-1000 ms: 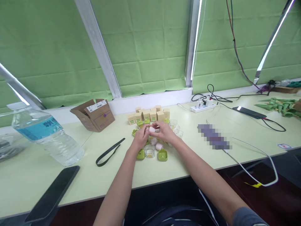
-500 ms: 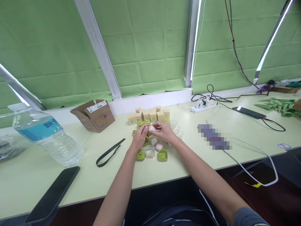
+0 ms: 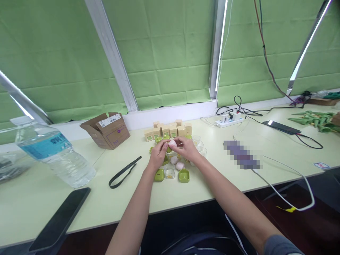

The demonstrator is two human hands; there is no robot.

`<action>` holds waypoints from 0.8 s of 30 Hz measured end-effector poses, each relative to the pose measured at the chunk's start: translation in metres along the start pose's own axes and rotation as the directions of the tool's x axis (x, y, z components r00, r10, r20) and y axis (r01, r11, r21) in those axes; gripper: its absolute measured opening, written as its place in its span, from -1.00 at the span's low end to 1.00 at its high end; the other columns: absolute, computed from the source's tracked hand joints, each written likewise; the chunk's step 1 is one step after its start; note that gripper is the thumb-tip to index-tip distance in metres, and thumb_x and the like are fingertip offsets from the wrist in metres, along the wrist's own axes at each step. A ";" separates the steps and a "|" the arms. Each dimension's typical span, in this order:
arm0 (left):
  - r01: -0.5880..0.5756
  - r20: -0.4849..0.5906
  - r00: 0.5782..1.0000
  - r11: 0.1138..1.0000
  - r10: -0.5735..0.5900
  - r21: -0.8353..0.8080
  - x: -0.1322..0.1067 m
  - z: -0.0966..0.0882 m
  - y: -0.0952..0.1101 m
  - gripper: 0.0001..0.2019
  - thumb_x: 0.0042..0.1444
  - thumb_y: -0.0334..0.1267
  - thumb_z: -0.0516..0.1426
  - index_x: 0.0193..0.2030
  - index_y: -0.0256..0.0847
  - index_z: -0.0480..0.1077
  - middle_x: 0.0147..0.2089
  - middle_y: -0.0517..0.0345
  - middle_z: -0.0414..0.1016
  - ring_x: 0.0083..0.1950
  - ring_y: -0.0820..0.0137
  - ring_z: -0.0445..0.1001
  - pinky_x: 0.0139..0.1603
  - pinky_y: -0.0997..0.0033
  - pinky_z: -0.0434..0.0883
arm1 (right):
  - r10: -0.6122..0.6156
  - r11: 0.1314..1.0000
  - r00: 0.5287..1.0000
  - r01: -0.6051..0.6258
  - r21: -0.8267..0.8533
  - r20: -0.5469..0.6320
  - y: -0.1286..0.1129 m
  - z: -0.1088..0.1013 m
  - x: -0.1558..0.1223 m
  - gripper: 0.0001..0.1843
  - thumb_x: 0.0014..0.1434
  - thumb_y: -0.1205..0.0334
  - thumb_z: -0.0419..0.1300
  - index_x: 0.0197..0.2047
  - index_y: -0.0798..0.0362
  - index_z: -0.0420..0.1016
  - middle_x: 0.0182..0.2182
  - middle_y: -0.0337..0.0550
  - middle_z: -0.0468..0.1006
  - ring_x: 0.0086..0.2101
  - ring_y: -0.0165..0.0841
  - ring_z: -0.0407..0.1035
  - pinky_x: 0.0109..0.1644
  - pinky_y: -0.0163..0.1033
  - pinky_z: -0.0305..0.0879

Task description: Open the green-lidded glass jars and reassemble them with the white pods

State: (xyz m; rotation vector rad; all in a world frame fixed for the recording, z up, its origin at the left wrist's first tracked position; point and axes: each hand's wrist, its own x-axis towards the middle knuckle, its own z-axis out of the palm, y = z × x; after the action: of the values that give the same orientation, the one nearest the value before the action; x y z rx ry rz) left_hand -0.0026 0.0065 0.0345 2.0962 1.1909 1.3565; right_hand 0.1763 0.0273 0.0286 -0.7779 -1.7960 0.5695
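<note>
My right hand point(image 3: 187, 148) is closed, its fingertips pinching a small pale pink rounded block point(image 3: 172, 143). Beside it, my left hand point(image 3: 158, 155) is closed too, fingertips at a small green piece point(image 3: 169, 149) just under the pink block; fingers partly hide it. Below the hands lie two more pink blocks, one of them a barrel-shaped pink block point(image 3: 180, 165). A clear plastic cup point(image 3: 169, 171) stands between a green lid-like piece point(image 3: 159, 175) and an open green tray point(image 3: 183, 175). More clear cups point(image 3: 197, 139) are right of my right hand.
Several small beige boxes point(image 3: 181, 131) stand behind the hands. Left are an open cardboard box point(image 3: 111, 132), a black strap point(image 3: 123, 173), a water bottle point(image 3: 55, 152) and a dark phone point(image 3: 62, 216) at the table edge. Right are a power strip point(image 3: 230, 121) and a white cable point(image 3: 278, 193).
The pink block has shifted slightly to the right and turned in my fingers, and more of the green piece shows beneath it. The rest of the table looks the same.
</note>
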 end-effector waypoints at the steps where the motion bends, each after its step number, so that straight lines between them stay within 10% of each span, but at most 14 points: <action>1: 0.013 -0.012 1.000 1.000 -0.013 0.016 0.000 0.000 -0.001 -0.64 0.32 -0.05 -0.03 0.04 -0.16 0.45 0.00 0.06 0.54 0.01 0.29 0.48 0.05 0.31 0.38 | 0.003 1.000 1.000 -0.003 0.001 -0.013 0.000 0.000 0.000 -0.69 0.16 0.02 0.25 -0.15 0.07 0.53 -0.28 -0.14 0.59 -0.29 -0.38 0.48 -0.16 -0.25 0.49; 12: 0.014 -0.186 0.983 0.989 0.014 0.146 0.002 -0.003 0.001 -0.66 0.34 -0.08 -0.07 0.03 -0.13 0.44 0.02 0.07 0.51 0.06 0.29 0.44 0.11 0.29 0.33 | 0.034 0.999 0.977 -0.028 0.031 -0.210 0.000 -0.001 0.002 -0.67 0.14 0.01 0.25 -0.13 0.07 0.52 -0.20 -0.09 0.58 -0.29 -0.35 0.50 -0.24 -0.25 0.56; 24: 0.099 -0.245 0.968 0.975 -0.048 0.200 0.003 -0.003 -0.003 -0.66 0.32 -0.07 -0.03 0.03 -0.11 0.47 -0.04 0.03 0.48 -0.03 0.28 0.44 0.04 0.26 0.37 | -0.044 0.990 0.987 0.022 -0.141 -0.157 0.010 -0.002 0.004 -0.68 0.14 0.16 0.25 -0.03 0.04 0.47 -0.08 -0.08 0.53 -0.16 -0.31 0.44 -0.03 -0.16 0.45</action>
State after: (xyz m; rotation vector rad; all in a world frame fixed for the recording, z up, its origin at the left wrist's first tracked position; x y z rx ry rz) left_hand -0.0066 0.0104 0.0353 2.0448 1.5570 1.5409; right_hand 0.1800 0.0374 0.0248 -0.8618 -1.7096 0.3523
